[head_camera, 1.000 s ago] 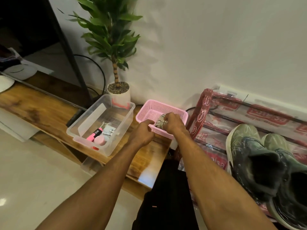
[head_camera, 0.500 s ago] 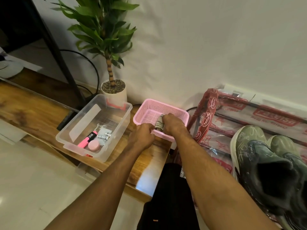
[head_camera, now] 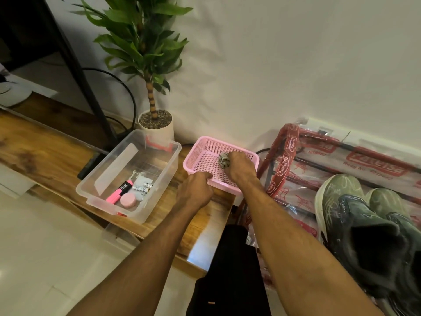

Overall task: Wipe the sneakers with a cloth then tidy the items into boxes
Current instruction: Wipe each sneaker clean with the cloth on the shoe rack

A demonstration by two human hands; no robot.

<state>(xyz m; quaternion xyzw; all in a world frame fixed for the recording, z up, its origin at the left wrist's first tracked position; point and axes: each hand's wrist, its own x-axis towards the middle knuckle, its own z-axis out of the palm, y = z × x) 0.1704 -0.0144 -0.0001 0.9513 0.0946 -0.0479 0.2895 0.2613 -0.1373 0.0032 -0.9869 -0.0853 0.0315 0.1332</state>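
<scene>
Observed from the head view: the right hand (head_camera: 242, 167) is inside the pink basket (head_camera: 227, 145), its fingers curled round a bunched, patterned cloth (head_camera: 224, 160). The cloth is low in the far right part of the basket; whether it touches the mesh floor cannot be told. The left hand (head_camera: 195, 190) is at the basket's near rim, fingers curled over the edge and gripping it.

The basket stands on the wooden desk (head_camera: 45, 144), close to the wall (head_camera: 296, 65) and at the desk's right end. Just beside it on the left, apart from it, stands a clear box (head_camera: 107, 172) with no lid on. Inside lie a pink highlighter (head_camera: 119, 191), a pink round disc (head_camera: 128, 200) touching the highlighter, and a few small white items (head_camera: 143, 187) too small to identify.

The sneakers (head_camera: 341, 213), a green and dark pair, sit side by side on a rack (head_camera: 284, 165) wrapped in red-printed plastic, to the right of the desk and well apart from both hands.

A potted plant (head_camera: 156, 124) stands behind the clear box, against the wall
</scene>
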